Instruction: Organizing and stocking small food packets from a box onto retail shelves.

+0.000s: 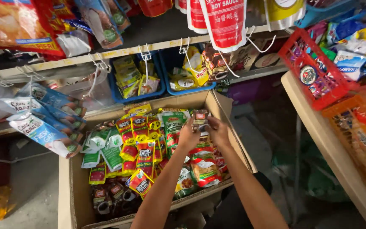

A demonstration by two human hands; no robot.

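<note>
Holding one small dark sachet [201, 120] pinched between left hand [188, 136] and right hand [219, 132], raised above the box [70, 182]. Box looks about full of sachets [137, 146]; hooks [145, 55] on shelf edge mostly bare, so hanging seems barely begun.

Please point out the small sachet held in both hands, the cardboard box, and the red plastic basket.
small sachet [201, 119]: head view, middle of its front.
cardboard box [70, 186]: head view, left wall.
red plastic basket [328, 98]: head view, lower front rim.
</note>
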